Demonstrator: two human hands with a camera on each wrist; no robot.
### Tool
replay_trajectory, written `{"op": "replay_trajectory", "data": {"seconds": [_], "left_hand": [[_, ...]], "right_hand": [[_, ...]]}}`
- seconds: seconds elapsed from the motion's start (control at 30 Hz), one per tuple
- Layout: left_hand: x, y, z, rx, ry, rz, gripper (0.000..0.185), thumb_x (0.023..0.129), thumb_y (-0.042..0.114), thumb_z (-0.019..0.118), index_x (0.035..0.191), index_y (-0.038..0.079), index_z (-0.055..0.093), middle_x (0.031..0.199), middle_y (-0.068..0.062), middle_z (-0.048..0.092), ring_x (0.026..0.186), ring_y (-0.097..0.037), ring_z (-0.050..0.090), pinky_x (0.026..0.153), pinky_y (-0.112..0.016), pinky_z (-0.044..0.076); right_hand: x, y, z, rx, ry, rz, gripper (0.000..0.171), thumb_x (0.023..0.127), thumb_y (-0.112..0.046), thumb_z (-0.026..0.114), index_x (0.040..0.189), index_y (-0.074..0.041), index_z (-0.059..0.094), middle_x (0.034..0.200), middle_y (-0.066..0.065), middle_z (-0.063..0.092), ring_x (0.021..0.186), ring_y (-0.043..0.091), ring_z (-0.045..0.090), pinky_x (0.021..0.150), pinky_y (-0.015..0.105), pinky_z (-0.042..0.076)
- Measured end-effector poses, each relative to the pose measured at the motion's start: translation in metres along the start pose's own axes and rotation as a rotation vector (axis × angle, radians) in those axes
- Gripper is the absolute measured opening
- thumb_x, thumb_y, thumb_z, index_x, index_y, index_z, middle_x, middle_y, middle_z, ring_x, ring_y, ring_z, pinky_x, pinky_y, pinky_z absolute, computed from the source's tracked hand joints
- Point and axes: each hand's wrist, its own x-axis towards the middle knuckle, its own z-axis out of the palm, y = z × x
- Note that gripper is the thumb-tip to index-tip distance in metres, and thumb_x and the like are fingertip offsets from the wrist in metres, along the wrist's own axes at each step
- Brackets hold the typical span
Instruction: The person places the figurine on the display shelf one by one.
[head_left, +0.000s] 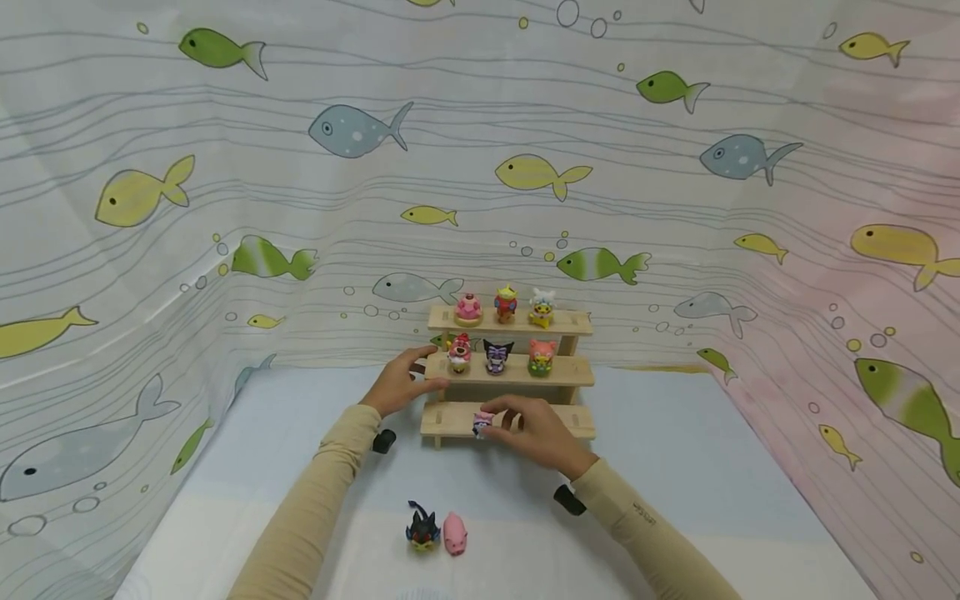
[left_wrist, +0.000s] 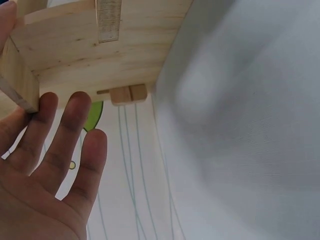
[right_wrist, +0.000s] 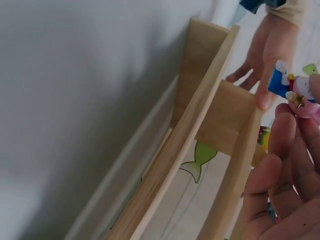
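My right hand (head_left: 536, 429) pinches a small pink, white and blue figurine (right_wrist: 300, 95) between thumb and fingers. It is held over the lowest step of a three-tier wooden display stand (head_left: 510, 369). At the stand's left end, my left hand (head_left: 397, 383) grips the middle tier, thumb at the front and fingers round the side. In the left wrist view, the other fingers (left_wrist: 77, 115) spread beside the wood. Figurines line the two upper tiers, among them a black-and-purple figurine (head_left: 497, 357) and a pink-hooded figurine (head_left: 542, 357).
On the table in front lie a black spiky figurine (head_left: 423, 532) with a raised tail and a pink pig (head_left: 454, 534). The top tier carries a pink figurine (head_left: 468, 309), a green three-eyed alien (head_left: 506, 304) and a white-and-yellow figurine (head_left: 542, 308). Fish-patterned cloth walls (head_left: 480, 242) surround the table.
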Motion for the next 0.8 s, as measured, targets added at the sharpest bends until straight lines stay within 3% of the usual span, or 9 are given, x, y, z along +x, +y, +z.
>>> {"op": "replay_trajectory", "data": {"seconds": [0.27, 0.47, 0.67, 0.8], "left_hand": [[-0.001, 0.000, -0.001, -0.003, 0.007, 0.016, 0.089, 0.081, 0.058, 0.080, 0.153, 0.020, 0.046, 0.150, -0.009, 0.048, 0.118, -0.032, 0.060, 0.095, -0.053, 0.051], [-0.001, -0.001, -0.002, -0.009, 0.005, 0.024, 0.088, 0.081, 0.058, 0.080, 0.153, 0.019, 0.046, 0.150, -0.010, 0.048, 0.118, -0.032, 0.060, 0.094, -0.052, 0.051], [0.001, -0.004, -0.001, 0.000, 0.000, 0.020, 0.089, 0.081, 0.058, 0.079, 0.153, 0.019, 0.045, 0.150, -0.009, 0.048, 0.117, -0.031, 0.061, 0.095, -0.051, 0.052], [0.002, -0.006, 0.001, 0.002, -0.003, 0.019, 0.091, 0.081, 0.059, 0.079, 0.154, 0.018, 0.045, 0.150, -0.008, 0.048, 0.117, -0.030, 0.061, 0.094, -0.049, 0.053]], "right_hand": [[0.028, 0.003, 0.014, 0.046, 0.002, 0.034, 0.030, 0.094, -0.030, 0.076, 0.123, -0.022, 0.072, 0.113, -0.011, 0.071, 0.083, 0.009, 0.066, 0.070, 0.027, 0.055], [0.044, 0.006, 0.023, 0.043, -0.045, 0.074, 0.033, 0.095, -0.028, 0.075, 0.125, -0.019, 0.071, 0.117, -0.006, 0.071, 0.083, 0.009, 0.065, 0.070, 0.026, 0.055], [0.054, 0.006, 0.030, 0.044, -0.090, 0.094, 0.035, 0.095, -0.024, 0.074, 0.129, -0.016, 0.070, 0.120, -0.003, 0.071, 0.081, 0.010, 0.066, 0.066, 0.027, 0.055], [0.055, 0.010, 0.034, 0.068, -0.104, 0.111, 0.034, 0.096, -0.022, 0.073, 0.129, -0.014, 0.069, 0.122, -0.001, 0.070, 0.088, 0.009, 0.068, 0.072, 0.025, 0.056]]}}
